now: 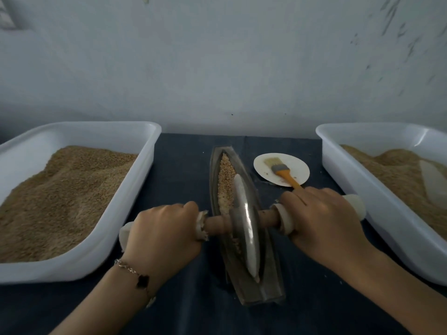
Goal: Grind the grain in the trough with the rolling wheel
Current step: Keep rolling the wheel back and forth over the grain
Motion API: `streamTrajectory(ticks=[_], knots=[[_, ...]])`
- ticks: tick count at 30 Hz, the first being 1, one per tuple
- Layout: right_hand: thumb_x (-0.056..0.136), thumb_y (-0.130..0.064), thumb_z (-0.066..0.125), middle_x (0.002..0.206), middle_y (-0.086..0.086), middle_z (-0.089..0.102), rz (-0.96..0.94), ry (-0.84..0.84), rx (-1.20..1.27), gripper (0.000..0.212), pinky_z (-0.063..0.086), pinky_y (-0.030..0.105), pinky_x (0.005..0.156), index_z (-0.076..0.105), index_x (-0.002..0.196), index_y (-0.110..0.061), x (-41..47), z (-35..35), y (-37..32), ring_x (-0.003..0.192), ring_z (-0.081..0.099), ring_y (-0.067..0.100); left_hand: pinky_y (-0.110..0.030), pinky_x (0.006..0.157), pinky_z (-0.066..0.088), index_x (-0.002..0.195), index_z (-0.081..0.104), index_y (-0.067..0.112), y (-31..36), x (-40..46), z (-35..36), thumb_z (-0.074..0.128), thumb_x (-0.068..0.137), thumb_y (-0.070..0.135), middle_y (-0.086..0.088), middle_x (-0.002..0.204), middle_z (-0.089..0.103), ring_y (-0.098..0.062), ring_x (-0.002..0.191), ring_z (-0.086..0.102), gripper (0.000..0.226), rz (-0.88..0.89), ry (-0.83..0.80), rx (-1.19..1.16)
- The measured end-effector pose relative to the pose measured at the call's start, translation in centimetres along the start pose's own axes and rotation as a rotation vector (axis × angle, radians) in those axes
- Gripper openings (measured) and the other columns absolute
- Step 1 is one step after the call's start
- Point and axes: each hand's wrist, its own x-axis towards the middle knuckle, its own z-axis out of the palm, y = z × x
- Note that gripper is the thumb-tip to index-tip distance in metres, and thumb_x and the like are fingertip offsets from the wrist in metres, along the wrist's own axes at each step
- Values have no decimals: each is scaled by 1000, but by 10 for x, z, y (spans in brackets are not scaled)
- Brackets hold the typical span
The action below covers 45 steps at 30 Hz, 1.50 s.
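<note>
Metal rolling wheel (244,228) stood mid-grind in the trough (263,284), left hand (162,235) and right hand (321,218) curled round its axle, grain (226,180) heaped beyond the wheel; next stroke likely needed forward pressure.

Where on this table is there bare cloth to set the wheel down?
Bare cloth lies between the left tub and the trough, and at the near edge between the forearms. Right of the trough is crowded: plate with brush, right hand, right tub.
</note>
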Motion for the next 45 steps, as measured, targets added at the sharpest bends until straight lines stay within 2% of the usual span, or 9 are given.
streamTrajectory(ticks=[5,12,20,23,28,31,34,41,45], knots=[[46,-4,82,59,2,55,46,-8,-10,35,31,29,51,54,65,-14,17,24,4,51,50,22,-21,44,21,66,28,30,-5,21,22,45,86,45,12,61,41,-4,52,36,30,-75,-32,39],[47,-2,79,59,3,57,41,-84,-22,32,31,31,52,56,66,-13,71,73,28,52,54,27,-23,44,24,67,38,28,-21,72,51,49,83,40,11,61,47,-4,50,40,24,-197,-75,-34],[80,-19,60,84,-1,61,175,-184,30,11,36,34,63,49,84,-19,93,102,46,77,56,23,-24,47,24,67,31,26,-25,117,54,47,90,39,11,59,38,-7,49,32,31,-102,19,72],[77,-14,61,81,2,60,187,-184,45,16,29,34,61,47,81,-19,74,90,37,74,55,26,-26,55,34,74,35,24,-18,100,44,49,89,36,11,61,36,-11,58,42,25,-63,-14,81],[57,-12,80,64,-4,56,164,-159,56,32,26,29,50,51,69,-20,22,38,13,54,46,17,-24,57,28,73,27,29,0,40,13,51,86,41,11,63,33,-7,59,37,29,11,-23,64],[43,-10,81,59,-10,47,113,-116,84,42,19,19,48,49,66,-24,-7,4,3,49,38,9,-21,45,20,66,39,26,8,6,-14,78,57,33,9,52,42,-10,44,41,41,122,-3,-24],[40,-6,80,56,-8,46,65,-64,45,39,16,21,49,54,65,-21,-14,-16,2,46,39,14,-13,48,1,55,40,23,9,-6,-30,81,36,26,8,42,41,-13,32,39,45,106,25,-61],[40,-9,83,52,-4,51,61,-71,-5,39,30,29,43,51,60,-20,10,19,5,45,47,17,-12,42,5,52,39,24,-2,8,13,86,39,22,11,41,36,-10,30,36,49,42,7,-67],[42,-8,82,55,1,56,110,-51,-11,37,29,29,47,52,61,-16,45,51,15,46,51,23,-19,41,19,65,42,28,-13,47,38,69,73,34,11,56,45,-7,47,44,29,-40,56,-5]])
